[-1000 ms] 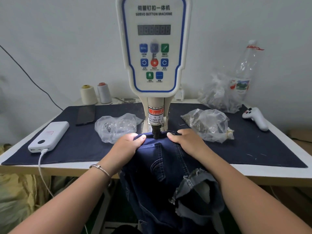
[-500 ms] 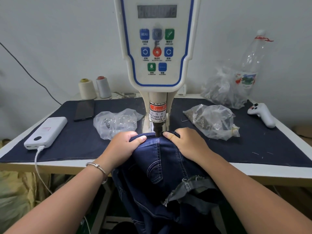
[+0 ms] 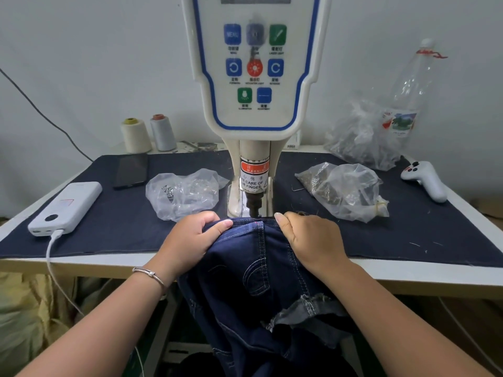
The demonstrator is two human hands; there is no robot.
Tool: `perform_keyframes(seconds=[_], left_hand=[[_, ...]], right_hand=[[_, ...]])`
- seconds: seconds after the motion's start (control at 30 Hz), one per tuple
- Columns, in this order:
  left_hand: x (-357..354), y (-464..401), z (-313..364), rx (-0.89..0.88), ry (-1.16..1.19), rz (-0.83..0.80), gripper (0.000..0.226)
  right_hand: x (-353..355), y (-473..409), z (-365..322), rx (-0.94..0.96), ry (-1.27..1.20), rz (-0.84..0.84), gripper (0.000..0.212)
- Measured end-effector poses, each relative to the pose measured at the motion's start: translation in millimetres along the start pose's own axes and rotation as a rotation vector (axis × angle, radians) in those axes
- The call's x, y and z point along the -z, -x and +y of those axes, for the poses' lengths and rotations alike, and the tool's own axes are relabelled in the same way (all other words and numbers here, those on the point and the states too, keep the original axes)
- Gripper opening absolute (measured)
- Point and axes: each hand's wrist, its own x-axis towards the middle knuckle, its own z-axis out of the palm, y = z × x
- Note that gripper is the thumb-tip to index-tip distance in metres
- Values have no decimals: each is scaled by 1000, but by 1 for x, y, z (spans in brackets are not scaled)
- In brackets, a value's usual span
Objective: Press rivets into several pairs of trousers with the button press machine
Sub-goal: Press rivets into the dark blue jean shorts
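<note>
Both forearms reach forward; the left hand (image 3: 193,239) and right hand (image 3: 309,239), fingers curled, grip dark blue denim trousers (image 3: 253,276).

Bare forearms (no sleeves showing), a thin silver bangle (image 3: 149,274) on the left wrist.

Trousers (image 3: 253,270): dark denim cloth, frayed hem. Machine (image 3: 255,77), frame center: glossy plastic. Mat (image 3: 435,232): matt cloth. Bags (image 3: 185,193) w/ crinkly clear plastic.

Soft even light, wide-angle edge distortion
</note>
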Motion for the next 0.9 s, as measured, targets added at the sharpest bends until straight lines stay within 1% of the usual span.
perform_keyframes(seconds=[0.2, 0.27, 0.4, 0.6, 0.9], left_hand=[[-1, 1, -3, 16, -18, 36, 26], [-3, 0, -4, 25, -16, 56, 26], [-3, -3, -7, 35, -25, 66, 30], [-4, 0, -6, 46, -103, 84, 36], [-4, 2, -11, 33, -201, 74, 39]], right_hand=[[-2, -10, 9, -31, -99, -155, 44], [-3, -11, 9, -32, -115, -181, 46], [-6, -9, 4, -28, -130, -151, 45], [-9, -5, 1, -23, -139, -64, 36], [-12, -1, -1, -37, -115, -25, 38]])
